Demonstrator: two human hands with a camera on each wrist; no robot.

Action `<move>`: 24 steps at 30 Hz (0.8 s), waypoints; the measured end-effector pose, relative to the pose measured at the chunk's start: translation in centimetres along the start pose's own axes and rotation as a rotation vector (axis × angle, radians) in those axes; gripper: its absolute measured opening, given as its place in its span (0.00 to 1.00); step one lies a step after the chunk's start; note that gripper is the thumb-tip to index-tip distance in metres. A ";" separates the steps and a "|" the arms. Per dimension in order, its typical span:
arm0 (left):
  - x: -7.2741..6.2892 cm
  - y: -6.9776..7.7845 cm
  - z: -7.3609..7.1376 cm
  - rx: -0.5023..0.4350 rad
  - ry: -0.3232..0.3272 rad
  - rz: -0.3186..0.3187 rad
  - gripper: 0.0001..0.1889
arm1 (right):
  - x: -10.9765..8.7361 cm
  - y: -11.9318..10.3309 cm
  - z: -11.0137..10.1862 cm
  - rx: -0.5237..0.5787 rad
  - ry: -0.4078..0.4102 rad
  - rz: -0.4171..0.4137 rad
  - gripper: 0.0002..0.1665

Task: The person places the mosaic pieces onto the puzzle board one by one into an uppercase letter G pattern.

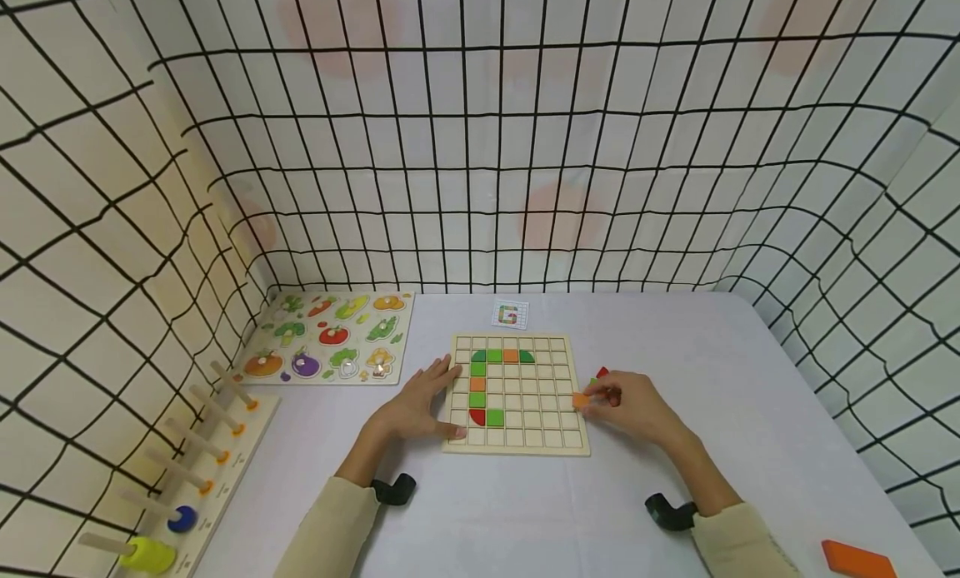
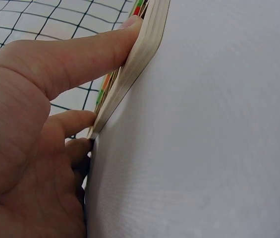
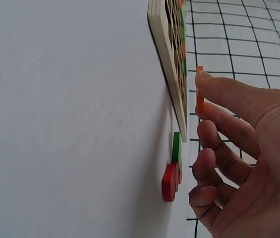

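Orange tile pinched near the board's right edge

Nearest, an orange block lies at the lower right. The left hand has its fingers spread, not clenched, thumb and fingertips resting along the left edge of the board. The right hand pinches an orange tile between thumb and forefinger, its other fingers loosely bent; the tile is raised, apart from the board. Spare pieces, red and green, lie on the table just beside the board's right edge.

Green, orange and red tiles fill a top row, a left column and the start of a lower row. Beyond the board, a card shows a coloured G.

The step in hand looks like adding another tile to that shape. The next move probably calls for carrying it leftward, squaring it over a cell and lowering it flat.
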State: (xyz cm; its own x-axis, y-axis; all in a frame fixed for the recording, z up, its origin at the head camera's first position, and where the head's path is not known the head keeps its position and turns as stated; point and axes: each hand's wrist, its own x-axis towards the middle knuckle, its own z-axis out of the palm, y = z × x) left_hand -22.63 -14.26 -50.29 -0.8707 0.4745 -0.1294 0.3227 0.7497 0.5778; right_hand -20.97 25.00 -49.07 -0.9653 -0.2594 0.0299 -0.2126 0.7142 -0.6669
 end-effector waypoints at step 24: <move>0.0 0.0 0.1 0.001 0.005 -0.018 0.58 | 1.5 -5.1 4.5 0.049 -0.120 -0.088 0.13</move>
State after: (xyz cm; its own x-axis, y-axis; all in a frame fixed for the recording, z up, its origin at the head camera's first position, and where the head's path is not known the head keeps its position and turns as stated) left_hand -22.65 -14.20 -50.33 -0.8782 0.4584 -0.1361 0.3069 0.7586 0.5747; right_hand -20.68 18.05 -48.98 -0.9175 -0.3978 0.0029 -0.2856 0.6535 -0.7010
